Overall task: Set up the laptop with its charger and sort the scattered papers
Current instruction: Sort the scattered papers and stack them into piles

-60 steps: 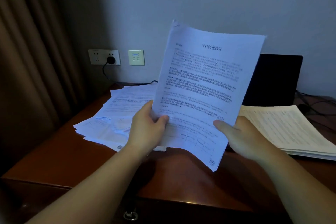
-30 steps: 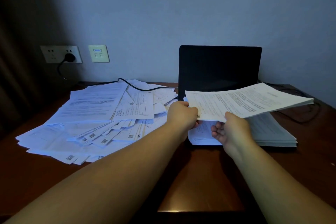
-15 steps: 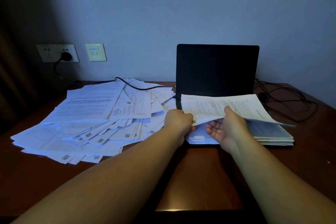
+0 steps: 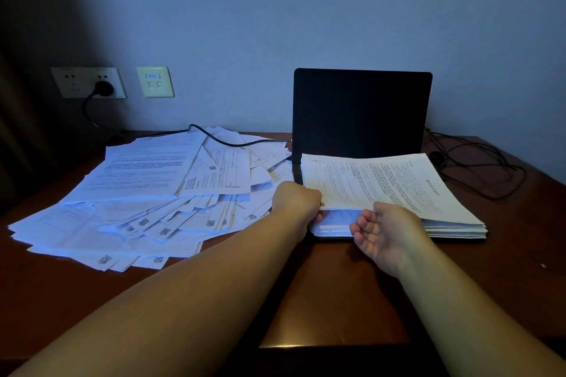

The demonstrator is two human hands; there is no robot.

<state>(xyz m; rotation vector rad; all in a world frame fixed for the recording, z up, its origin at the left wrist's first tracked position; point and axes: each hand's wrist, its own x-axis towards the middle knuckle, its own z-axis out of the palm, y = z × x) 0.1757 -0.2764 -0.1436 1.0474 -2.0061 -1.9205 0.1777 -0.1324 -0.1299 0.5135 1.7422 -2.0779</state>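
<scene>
Papers first: the sorted stack lies just beyond my right hand, covering the keyboard of the open laptop. My left hand is fisted, pinching the stack's near-left corner; my right hand sits loosely curled, palm up, holding nothing. The charger cable runs from the wall socket to the laptop, so that part looks done. Left of my left hand, the scattered papers remain unsorted. Compared with 0.5 s ago, the top sheet has dropped flat and my right hand has let go.
</scene>
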